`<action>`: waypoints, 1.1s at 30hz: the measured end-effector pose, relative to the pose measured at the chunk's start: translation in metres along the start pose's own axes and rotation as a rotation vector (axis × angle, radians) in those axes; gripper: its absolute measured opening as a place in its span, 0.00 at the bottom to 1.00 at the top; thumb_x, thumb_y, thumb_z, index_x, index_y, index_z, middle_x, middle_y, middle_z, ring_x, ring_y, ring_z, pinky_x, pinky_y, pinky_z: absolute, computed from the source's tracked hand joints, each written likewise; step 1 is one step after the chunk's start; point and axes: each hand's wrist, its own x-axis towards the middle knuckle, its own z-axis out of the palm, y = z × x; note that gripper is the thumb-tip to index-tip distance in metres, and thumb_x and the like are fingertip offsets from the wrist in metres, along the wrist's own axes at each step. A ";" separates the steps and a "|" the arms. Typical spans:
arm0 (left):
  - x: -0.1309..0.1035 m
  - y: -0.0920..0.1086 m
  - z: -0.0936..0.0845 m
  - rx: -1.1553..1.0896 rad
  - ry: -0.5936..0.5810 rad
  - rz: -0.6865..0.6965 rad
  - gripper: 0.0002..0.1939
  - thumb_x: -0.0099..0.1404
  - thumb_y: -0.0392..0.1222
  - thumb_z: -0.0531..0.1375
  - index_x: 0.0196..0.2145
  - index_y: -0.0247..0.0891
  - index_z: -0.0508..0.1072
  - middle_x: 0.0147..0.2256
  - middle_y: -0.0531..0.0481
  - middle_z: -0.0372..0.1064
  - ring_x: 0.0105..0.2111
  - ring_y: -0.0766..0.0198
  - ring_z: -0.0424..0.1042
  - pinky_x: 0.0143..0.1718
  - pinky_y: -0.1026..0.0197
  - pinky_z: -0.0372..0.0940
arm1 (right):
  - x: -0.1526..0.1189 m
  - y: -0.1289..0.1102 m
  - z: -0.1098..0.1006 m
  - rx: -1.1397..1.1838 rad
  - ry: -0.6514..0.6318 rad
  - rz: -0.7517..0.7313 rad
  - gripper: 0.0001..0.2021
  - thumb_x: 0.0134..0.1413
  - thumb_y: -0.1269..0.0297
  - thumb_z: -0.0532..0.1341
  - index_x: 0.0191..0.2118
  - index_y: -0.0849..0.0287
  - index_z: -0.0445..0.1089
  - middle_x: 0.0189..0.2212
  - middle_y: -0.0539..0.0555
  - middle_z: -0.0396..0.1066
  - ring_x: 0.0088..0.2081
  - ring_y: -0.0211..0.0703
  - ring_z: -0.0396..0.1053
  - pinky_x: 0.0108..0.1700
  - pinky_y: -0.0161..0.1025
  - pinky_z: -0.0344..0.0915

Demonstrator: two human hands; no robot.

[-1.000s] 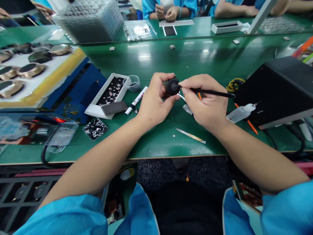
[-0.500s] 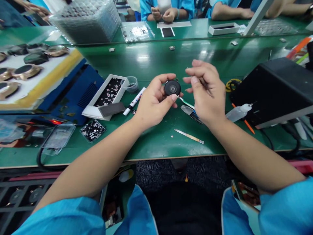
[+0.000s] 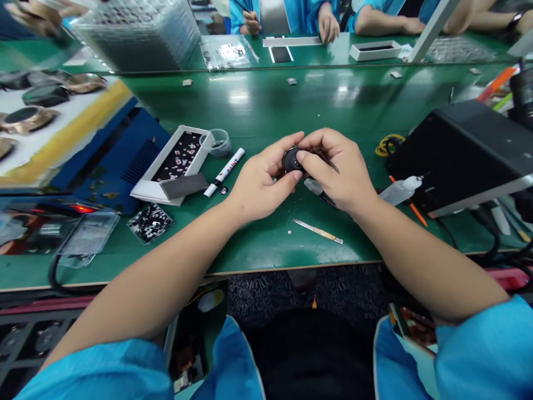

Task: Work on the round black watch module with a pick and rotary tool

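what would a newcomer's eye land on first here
Probably the black disc at the centre, held in the left hand, the thumb of the right hand over its face. After that, perhaps the gold watch atop the blue box at left, and the bulky black box at right.

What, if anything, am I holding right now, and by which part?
Your left hand holds a round black piece by its rim; your right hand has its thumb on the face. Whether that hand holds anything else is unclear.
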 end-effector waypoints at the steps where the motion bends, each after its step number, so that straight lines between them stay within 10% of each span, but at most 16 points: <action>1: -0.001 -0.001 0.000 0.009 -0.010 0.006 0.32 0.80 0.51 0.73 0.77 0.49 0.78 0.50 0.48 0.85 0.32 0.67 0.81 0.35 0.62 0.79 | 0.000 0.000 0.000 0.000 -0.001 0.006 0.07 0.64 0.58 0.68 0.41 0.55 0.78 0.37 0.50 0.80 0.37 0.41 0.76 0.44 0.44 0.73; 33: 0.006 0.013 0.009 -0.174 0.081 -0.120 0.36 0.71 0.62 0.80 0.69 0.47 0.79 0.54 0.45 0.83 0.35 0.63 0.82 0.34 0.58 0.81 | 0.001 0.024 0.007 0.187 0.072 0.089 0.07 0.64 0.65 0.65 0.46 0.53 0.80 0.40 0.50 0.81 0.35 0.39 0.79 0.38 0.39 0.79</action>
